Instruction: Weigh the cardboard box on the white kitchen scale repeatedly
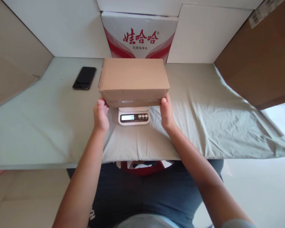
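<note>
Closed brown cardboard box (133, 79) held over small white digital kitchen scale (133, 117) on the cloth-covered surface (204, 126), not clearly resting yet. Left hand (101, 115) and right hand (167, 113) gripping its lower corners, fingers hidden beneath. Display apparently at zero, hard to read. Scale platform covered by box.

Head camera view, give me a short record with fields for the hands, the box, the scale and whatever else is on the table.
left hand: grips box's left lower edge
right hand: grips box's right lower edge
cardboard box: closed, brown, over the scale
scale: white, lit display, mostly hidden beneath box
phone: black, lying left of box
table cloth: grey-green, wrinkled
</note>
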### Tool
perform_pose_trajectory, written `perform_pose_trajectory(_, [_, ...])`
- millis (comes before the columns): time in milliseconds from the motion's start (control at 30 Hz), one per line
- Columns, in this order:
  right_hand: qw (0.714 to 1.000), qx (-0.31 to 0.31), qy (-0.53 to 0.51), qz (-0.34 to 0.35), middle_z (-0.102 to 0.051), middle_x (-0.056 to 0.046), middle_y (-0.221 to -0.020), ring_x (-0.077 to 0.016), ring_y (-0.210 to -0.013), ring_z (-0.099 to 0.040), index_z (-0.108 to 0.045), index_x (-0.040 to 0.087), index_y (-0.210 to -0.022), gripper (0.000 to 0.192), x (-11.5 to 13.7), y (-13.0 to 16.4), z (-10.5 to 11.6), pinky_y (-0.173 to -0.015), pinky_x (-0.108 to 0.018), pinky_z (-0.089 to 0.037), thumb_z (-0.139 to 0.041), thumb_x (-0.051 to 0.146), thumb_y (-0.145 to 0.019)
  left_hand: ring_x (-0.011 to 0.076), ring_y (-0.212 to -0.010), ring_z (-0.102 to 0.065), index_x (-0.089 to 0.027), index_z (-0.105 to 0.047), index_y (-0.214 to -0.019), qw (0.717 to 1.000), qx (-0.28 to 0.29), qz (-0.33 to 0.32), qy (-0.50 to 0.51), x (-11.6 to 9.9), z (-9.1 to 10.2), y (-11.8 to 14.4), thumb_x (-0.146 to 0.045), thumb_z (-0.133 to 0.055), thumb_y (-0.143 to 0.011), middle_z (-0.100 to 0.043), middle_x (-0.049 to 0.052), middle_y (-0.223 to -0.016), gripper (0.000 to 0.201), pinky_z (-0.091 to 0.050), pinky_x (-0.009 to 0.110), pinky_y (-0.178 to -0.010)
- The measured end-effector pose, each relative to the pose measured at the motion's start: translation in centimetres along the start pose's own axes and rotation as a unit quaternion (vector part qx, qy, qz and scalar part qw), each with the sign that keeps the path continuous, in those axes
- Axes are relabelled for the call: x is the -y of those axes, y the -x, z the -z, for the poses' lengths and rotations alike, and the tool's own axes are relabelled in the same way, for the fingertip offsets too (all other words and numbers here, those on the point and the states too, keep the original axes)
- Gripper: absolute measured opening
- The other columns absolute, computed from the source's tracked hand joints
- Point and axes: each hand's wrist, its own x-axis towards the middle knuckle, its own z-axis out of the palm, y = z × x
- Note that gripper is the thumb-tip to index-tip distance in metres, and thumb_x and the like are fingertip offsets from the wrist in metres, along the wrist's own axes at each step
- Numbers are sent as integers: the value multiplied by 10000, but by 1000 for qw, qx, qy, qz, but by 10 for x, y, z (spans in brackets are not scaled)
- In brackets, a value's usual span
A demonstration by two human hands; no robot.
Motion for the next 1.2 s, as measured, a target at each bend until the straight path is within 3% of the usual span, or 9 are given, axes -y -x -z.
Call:
perform_pose_trajectory(300, [999, -47, 12, 13, -532, 54, -2054, -372, -2039, -295, -503, 547, -1906, 1006, -16, 1, 4, -1694, -728, -289, -444, 1095, -1064, 479, -1789, -650, -245, -951, -1400, 1000, 4, 13, 17, -3, 1, 1, -1094, -765, -990, -891, 188, -1614, 961, -556, 623, -1468])
perform_pose_trajectory(467, [998, -58, 29, 14, -541, 83, -2044, -378, -2024, -332, -554, 576, -1869, 964, -24, -4, 10, -1681, -746, -327, -427, 1094, -1065, 479, -1910, -491, -317, -945, -1427, 999, 2, 28, 26, -5, 6, -1, -1141, -793, -920, -850, 144, -1706, 979, -430, 669, -1549])
perform_pose_trajectory(667, [996, -89, -18, -5, -532, 28, -2061, -372, -2009, -381, -551, 508, -1867, 956, -29, -6, 9, -1686, -730, -297, -512, 1032, -1069, 457, -1918, -478, -297, -881, -1552, 999, -8, 25, 30, -3, 5, -5, -1138, -782, -927, -766, 168, -1820, 1052, -401, 638, -1572])
perform_pose_trajectory(900, [995, -96, -14, -18, -532, -29, -2067, -361, -2000, -410, -537, 455, -1891, 993, -43, -9, 10, -1657, -703, -342, -470, 1027, -1082, 463, -1860, -563, -306, -911, -1499, 1000, -8, -8, 28, 16, 7, -11, -1093, -713, -1028, -831, 163, -1706, 938, -499, 615, -1523])
perform_pose_trajectory(1200, [991, -115, -46, -42, -534, -56, -2060, -364, -2003, -395, -581, 438, -1848, 1037, -55, -16, 13, -1653, -713, -327, -491, 1072, -1033, 482, -1827, -596, -244, -879, -1512, 999, -48, 22, 14, 8, -7, -13, -1184, -688, -927, -808, 231, -1735, 1124, -501, 634, -1533])
